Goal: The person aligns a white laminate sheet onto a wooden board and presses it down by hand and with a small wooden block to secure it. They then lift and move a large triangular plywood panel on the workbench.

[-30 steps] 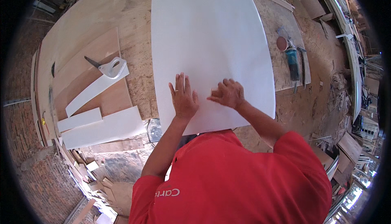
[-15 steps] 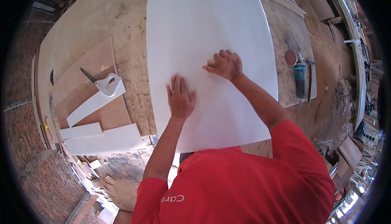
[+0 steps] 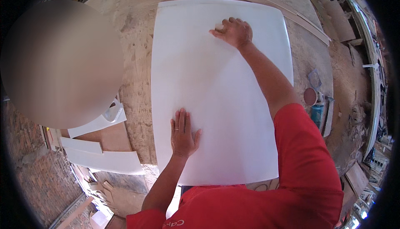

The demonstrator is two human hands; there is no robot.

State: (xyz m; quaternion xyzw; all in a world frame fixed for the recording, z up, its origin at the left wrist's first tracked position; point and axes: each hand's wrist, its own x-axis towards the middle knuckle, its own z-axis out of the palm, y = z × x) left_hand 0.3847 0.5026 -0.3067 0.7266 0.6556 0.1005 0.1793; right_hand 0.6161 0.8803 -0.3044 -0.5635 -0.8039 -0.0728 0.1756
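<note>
A large white sheet lies on the wooden worktable. My left hand rests flat near its lower left, fingers stretched out. My right hand is near the sheet's far edge, fingers bent round a small pale block on the surface. My right forearm stretches across the sheet's right side.
White offcuts and a brown board lie left, beside a partly hidden white saw handle. A power tool with a round disc sits right. Long thin strips lie beyond the sheet. A blurred patch covers the upper left.
My right hand has moved forward over the sheet with the block, towards the far edge. My left hand stays flat. The view has shifted, and a blurred patch now hides the upper left.
</note>
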